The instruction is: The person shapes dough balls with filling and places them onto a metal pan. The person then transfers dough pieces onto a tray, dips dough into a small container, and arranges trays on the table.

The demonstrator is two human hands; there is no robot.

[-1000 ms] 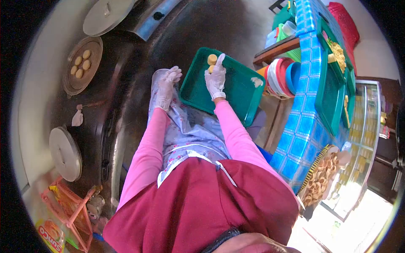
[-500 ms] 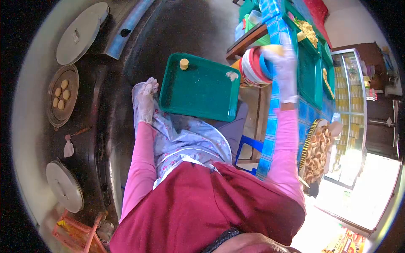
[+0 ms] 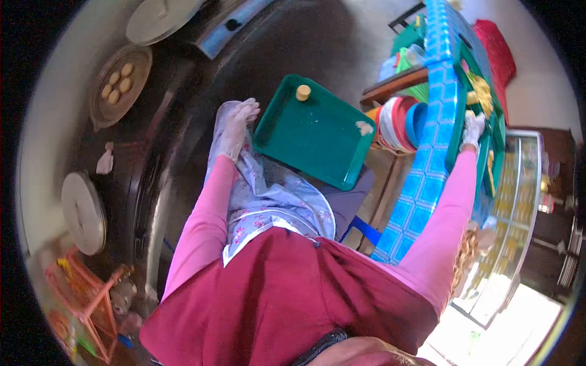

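Note:
My left hand (image 3: 239,129), in a thin clear glove, rests on the flowered apron (image 3: 244,189) over my lap. Its fingers are stretched out and hold nothing. Beside it a green tray (image 3: 314,131) lies across my lap, with a round yellow dough piece (image 3: 303,93) near its far edge and a whitish scrap (image 3: 364,128) at its right. My right hand (image 3: 473,130), also gloved, reaches over a green tray (image 3: 455,143) on the table. Its fingers are closed on a small pale yellow dough piece (image 3: 469,114). Another piece and a yellow heap (image 3: 482,91) lie just beyond it.
The table wears a blue checked cloth (image 3: 421,177). Red and blue tubs (image 3: 397,125) stand between table and lap tray. At left are a round pan (image 3: 137,76) with several dough rounds and metal lids (image 3: 82,213). A glass cabinet (image 3: 516,201) stands at right.
My right hand has moved right with the dough piece, from above the tubs to the table tray. My left hand stays on my lap. The whole view has turned.

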